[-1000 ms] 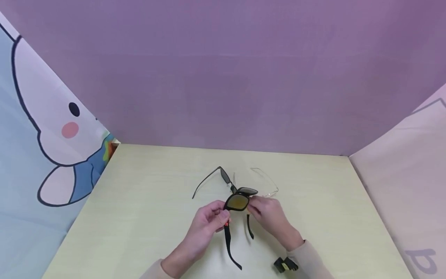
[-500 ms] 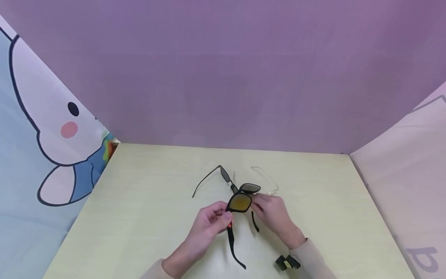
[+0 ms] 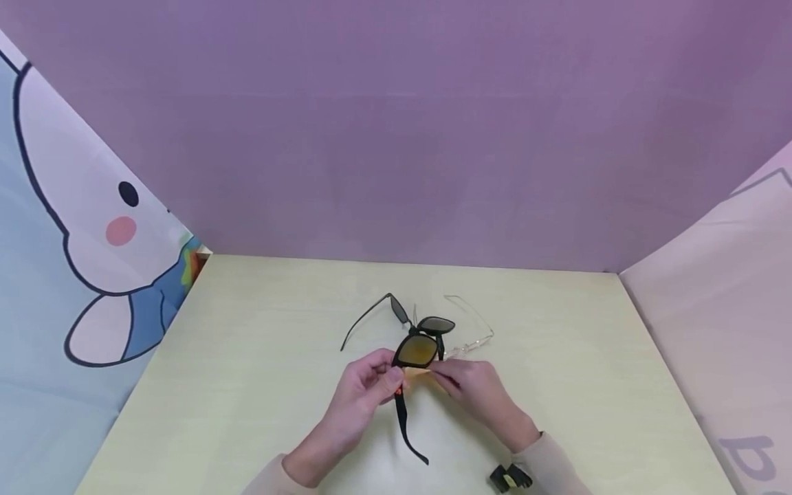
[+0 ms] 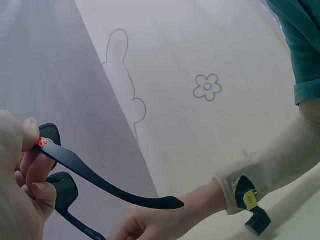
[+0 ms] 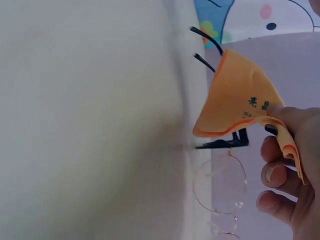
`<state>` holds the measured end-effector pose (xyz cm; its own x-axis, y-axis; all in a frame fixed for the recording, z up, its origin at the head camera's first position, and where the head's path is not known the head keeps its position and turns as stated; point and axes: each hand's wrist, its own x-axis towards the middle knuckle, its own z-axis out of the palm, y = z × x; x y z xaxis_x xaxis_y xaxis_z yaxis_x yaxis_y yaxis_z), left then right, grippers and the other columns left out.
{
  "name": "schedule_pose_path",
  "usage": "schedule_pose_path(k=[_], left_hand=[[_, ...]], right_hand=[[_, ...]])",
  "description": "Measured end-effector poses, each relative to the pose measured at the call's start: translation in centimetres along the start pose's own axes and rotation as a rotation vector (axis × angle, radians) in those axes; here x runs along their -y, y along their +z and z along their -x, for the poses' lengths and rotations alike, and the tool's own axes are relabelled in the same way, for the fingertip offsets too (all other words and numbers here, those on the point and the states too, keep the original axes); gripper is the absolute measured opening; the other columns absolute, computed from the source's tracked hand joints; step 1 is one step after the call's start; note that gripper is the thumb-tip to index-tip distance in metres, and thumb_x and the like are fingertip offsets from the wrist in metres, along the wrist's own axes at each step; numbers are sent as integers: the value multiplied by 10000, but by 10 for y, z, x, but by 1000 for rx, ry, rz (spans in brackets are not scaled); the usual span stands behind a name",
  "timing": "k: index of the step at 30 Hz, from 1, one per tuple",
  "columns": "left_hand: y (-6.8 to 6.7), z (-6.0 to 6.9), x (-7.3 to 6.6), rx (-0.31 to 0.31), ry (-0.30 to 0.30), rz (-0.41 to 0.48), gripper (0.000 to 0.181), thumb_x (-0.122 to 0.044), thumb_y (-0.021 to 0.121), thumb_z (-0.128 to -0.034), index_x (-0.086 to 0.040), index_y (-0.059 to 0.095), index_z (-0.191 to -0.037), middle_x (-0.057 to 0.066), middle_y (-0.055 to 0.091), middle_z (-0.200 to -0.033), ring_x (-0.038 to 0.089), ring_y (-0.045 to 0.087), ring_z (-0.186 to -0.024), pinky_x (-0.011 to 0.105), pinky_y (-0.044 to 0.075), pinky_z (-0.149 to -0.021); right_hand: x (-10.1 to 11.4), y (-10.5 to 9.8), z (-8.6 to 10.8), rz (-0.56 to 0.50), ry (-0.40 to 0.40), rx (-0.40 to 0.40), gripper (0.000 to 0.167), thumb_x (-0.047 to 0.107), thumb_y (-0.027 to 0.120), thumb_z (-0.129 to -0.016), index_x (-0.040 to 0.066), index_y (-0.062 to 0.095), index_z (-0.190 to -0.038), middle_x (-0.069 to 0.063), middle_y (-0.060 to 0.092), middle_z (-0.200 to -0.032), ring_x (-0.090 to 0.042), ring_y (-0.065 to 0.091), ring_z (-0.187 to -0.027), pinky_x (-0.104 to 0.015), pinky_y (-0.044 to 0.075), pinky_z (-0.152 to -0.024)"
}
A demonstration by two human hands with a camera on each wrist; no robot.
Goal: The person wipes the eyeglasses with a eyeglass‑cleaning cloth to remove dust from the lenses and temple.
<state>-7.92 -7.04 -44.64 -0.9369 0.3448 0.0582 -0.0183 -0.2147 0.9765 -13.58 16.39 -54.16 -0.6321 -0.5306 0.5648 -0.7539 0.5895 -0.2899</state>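
Observation:
In the head view, my left hand (image 3: 364,388) pinches black sunglasses (image 3: 416,351) at one hinge, between thumb and fingers. One temple points toward me, marked red near the hinge. My right hand (image 3: 476,388) is just below the nearer lens, pinching an orange cloth (image 3: 416,372). The right wrist view shows more of that cloth (image 5: 240,95), folded, with dark printed characters, between thumb and fingers. From the left wrist, the sunglasses' temple (image 4: 115,186) stretches across toward the right hand. Whether the cloth touches the lens is hidden.
Behind the held pair, another dark-lensed pair of glasses (image 3: 399,310) lies with a temple spread. Thin wire-framed glasses (image 3: 473,346) lie to its right, partly hidden. A purple wall (image 3: 402,151) rises behind the pale table (image 3: 247,357). A black strap (image 3: 511,477) sits at the right sleeve.
The sunglasses shifted slightly right, then back left and a little away from me. My right hand moved from the frame's edge to below the nearer lens, and the orange cloth came into sight.

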Motion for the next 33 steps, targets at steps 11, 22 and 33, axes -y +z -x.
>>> schedule_pose_path(k=[11,22,33], left_hand=[[-13,2,-5,-41,80,-63,202,-54,549,-1039,148,555,-1040,-105,651,-866,14,472,-708,157,406,-662],[-16,3,4,70,42,-114,236,-82,589,-1028,148,592,-1084,-76,632,-896,50,592,-830,202,526,-791],[-14,4,4,158,44,-172,154,-62,600,-1020,85,638,-1043,-41,604,-850,49,568,-779,200,500,-713]], right_hand=[[-2,-5,3,-160,-11,-373,236,165,618,-1038,-14,760,-1094,-58,736,-772,-85,614,-561,-121,501,-535],[12,-8,-4,-677,732,-325,205,63,647,-1011,13,737,-1188,-18,665,-712,-36,442,-454,-176,339,-371],[17,-10,-9,-1198,919,-105,427,104,513,-1069,-82,493,-1452,70,737,-1179,-49,614,-910,-169,514,-782]])
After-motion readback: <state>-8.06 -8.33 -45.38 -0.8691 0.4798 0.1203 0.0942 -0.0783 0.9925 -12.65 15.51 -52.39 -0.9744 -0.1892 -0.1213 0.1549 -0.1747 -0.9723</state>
